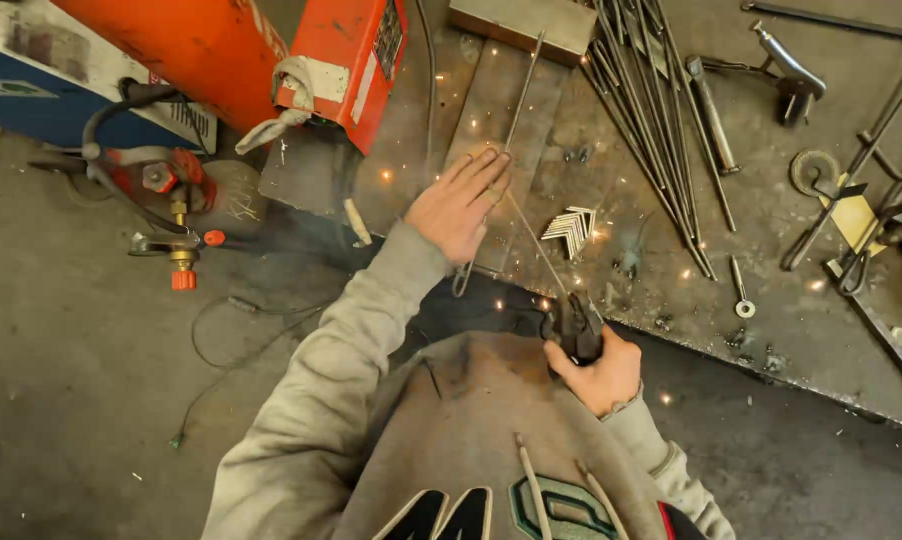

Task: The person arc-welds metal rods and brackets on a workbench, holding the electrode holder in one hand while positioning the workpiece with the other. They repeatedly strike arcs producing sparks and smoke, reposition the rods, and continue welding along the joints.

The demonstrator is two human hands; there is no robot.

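Note:
My left hand (461, 205) lies flat, fingers together, pressing a thin bent steel rod (520, 95) onto a flat steel plate (486, 110) on the metal workbench (671, 230). My right hand (599, 372) grips a black welding electrode holder (574, 325) at the bench's near edge. A thin electrode (533, 238) runs from the holder up toward my left hand. Small orange sparks are scattered over the bench around both hands. Two spare electrodes (533, 485) rest against my grey sweatshirt.
A bundle of long steel rods (651, 130) and a stack of small angle pieces (571, 230) lie right of my hands. Hooks, a hammer (791, 70) and scrap fill the right side. An orange welding machine (346, 60) and a gas regulator (176, 215) stand left.

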